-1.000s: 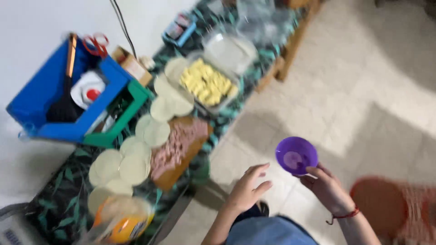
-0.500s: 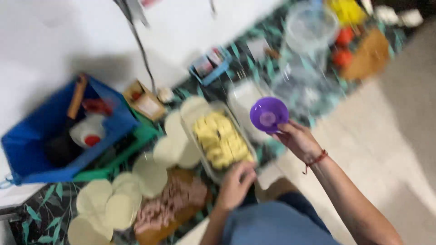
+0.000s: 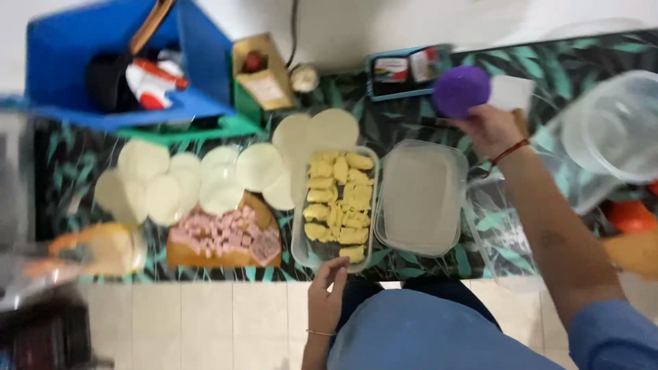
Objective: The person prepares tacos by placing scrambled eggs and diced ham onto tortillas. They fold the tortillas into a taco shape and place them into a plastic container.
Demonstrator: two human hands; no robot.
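Note:
My right hand [image 3: 492, 129] holds a small purple bowl [image 3: 460, 90] over the far side of the table, beside a flat white square [image 3: 513, 92]. My left hand [image 3: 326, 295] hangs at the table's near edge, fingers loosely curled and holding nothing, just below a clear container of yellow food pieces [image 3: 337, 203]. To the right of that container lies its clear lid or a second clear tray [image 3: 420, 197].
Several round pale dough discs [image 3: 223, 177] lie on the leaf-patterned tablecloth [image 3: 397, 123]. A wooden board with chopped pink meat [image 3: 225, 236] sits near the front edge. A blue crate [image 3: 120, 65], a small cardboard box [image 3: 259, 71] and a large clear tub [image 3: 610, 137] stand around.
My right hand has carried the purple bowl further out over the table's far side. My view has swung square onto the table. My left hand stays by the near edge.

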